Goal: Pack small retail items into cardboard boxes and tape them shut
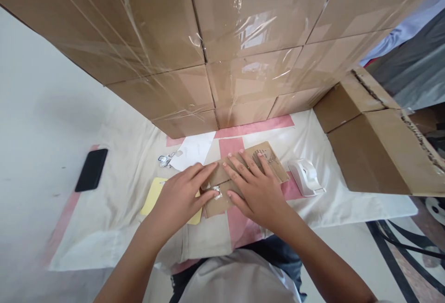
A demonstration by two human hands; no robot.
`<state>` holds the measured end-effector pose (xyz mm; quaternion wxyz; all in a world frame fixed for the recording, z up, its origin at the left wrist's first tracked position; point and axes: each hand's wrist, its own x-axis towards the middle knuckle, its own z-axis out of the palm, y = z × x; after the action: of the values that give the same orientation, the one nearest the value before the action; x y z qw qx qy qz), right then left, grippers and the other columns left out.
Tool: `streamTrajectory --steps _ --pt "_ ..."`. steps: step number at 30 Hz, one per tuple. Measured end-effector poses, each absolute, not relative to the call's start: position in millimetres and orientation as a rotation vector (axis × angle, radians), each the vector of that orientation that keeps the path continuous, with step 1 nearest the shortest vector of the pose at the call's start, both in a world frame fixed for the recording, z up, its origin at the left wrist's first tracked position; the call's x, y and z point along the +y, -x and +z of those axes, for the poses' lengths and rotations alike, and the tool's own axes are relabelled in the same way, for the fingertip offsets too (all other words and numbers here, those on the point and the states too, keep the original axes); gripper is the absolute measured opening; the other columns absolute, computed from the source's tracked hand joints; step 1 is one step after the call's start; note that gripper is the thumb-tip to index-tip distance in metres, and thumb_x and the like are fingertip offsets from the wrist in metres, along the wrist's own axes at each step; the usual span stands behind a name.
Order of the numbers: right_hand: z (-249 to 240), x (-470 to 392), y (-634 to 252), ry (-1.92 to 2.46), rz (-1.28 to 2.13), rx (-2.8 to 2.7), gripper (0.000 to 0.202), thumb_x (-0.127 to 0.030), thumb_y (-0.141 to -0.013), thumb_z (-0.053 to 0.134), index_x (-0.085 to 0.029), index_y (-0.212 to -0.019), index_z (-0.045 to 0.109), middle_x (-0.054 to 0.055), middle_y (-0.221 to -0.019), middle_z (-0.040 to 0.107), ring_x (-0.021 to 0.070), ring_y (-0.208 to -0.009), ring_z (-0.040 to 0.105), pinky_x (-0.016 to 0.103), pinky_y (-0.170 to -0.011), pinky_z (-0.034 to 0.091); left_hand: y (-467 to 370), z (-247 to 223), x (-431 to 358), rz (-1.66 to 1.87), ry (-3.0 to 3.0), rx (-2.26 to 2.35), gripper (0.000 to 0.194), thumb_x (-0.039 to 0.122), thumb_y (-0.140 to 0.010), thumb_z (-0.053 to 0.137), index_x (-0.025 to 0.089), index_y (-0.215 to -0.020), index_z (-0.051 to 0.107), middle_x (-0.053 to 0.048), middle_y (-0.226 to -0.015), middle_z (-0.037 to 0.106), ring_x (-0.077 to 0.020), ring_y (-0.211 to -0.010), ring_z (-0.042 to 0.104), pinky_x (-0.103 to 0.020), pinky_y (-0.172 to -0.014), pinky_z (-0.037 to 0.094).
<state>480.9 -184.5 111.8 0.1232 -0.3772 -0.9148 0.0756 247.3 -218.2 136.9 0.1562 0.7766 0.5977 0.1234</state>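
Observation:
A small flat cardboard box (215, 206) with dark print near its right end lies on the cloth-covered table in front of me. My right hand (257, 189) rests flat across its top, fingers spread. At the box's left end is my left hand (181, 194), its thumb and forefinger stretched apart. The left thumb touches a shiny piece of clear tape (217, 192) over the box's seam; the other left fingers are mostly hidden. A white tape dispenser (306, 178) stands right of the box. Partly under my left forearm lies a yellow pad or card (152, 197).
A wall of taped cardboard boxes (250, 71) rises close behind the work area. More cartons (368, 145) stand at the right. A white paper (195, 149) and a small metallic bunch, perhaps keys (165, 160), lie behind my left hand. A black phone (91, 169) rests far left.

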Motion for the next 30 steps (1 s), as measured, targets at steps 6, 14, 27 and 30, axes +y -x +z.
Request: streamTrajectory --steps 6,14,27,30 --pt "110.8 -183.5 -479.9 1.102 0.210 -2.655 0.055 -0.047 -0.106 0.038 -0.021 -0.154 0.046 0.005 -0.163 0.041 0.0325 -0.153 0.031 0.063 -0.123 0.019 -239.3 114.6 -203.5 0.521 -1.821 1.642 0.047 0.053 -0.094 0.061 0.034 -0.137 0.060 -0.005 -0.115 0.058 -0.0225 -0.106 0.062 -0.035 -0.090 0.054" --pt "112.6 -188.8 -481.8 1.124 0.204 -2.641 0.056 -0.046 -0.104 0.044 -0.023 -0.155 0.046 0.004 -0.164 0.040 0.0320 -0.153 0.031 0.061 -0.125 0.018 -242.7 103.4 -225.4 0.556 -1.580 1.507 0.094 0.050 -0.081 0.079 0.040 -0.158 0.025 -0.006 -0.161 0.035 -0.0330 -0.146 0.039 -0.047 -0.115 0.043" --pt "111.3 -190.4 -481.0 1.148 0.093 -2.614 0.052 -0.039 -0.102 0.045 -0.024 -0.152 0.049 0.002 -0.162 0.043 0.0303 -0.152 0.034 0.056 -0.124 0.019 -216.1 46.4 -243.6 1.171 -1.323 2.017 0.040 0.045 -0.097 0.050 0.026 -0.132 0.052 -0.007 -0.130 0.066 -0.0177 -0.090 0.066 -0.031 -0.076 0.054" --pt "110.4 -191.4 -481.7 1.145 0.075 -2.619 0.052 -0.039 -0.102 0.047 -0.024 -0.151 0.050 0.003 -0.161 0.045 0.0301 -0.152 0.034 0.055 -0.124 0.020 -166.5 29.1 -246.1 1.193 -1.301 2.330 0.041 0.044 -0.090 0.058 0.023 -0.126 0.056 -0.009 -0.128 0.064 -0.0189 -0.085 0.061 -0.034 -0.079 0.050"
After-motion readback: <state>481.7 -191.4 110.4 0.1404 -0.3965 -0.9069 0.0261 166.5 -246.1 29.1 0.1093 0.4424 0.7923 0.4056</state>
